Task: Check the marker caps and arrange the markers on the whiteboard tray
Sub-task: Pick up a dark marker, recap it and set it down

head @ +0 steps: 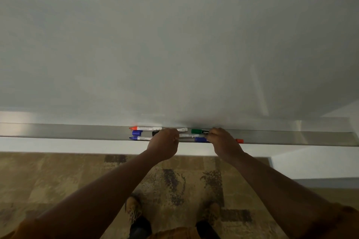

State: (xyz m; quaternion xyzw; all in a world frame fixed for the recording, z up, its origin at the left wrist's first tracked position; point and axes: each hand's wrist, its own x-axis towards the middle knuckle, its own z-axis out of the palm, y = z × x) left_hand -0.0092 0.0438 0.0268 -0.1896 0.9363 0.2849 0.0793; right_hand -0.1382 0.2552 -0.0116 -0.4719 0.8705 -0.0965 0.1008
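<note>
Several markers lie on the metal whiteboard tray (pixel 77 132). A marker with a bare red tip (pixel 147 128) lies along the back, and an uncapped blue marker (pixel 140 138) along the front. A loose blue cap (pixel 137 132) sits between them, and a loose red cap (pixel 239 140) rests at the right. A green-capped marker (pixel 200 131) lies by my right hand. My left hand (pixel 165 142) is shut on a white marker barrel (pixel 189 135). My right hand (pixel 223 141) pinches the blue cap (pixel 200 139) at the barrel's end. A black piece (pixel 155 133) peeks from behind my left hand.
The whiteboard (pixel 174 44) fills the upper view. Below the tray runs a white wall strip (pixel 77 144), then patterned carpet (pixel 77 180) with my shoes (pixel 134 209) on it. The tray stretches bare to the left and right of the markers.
</note>
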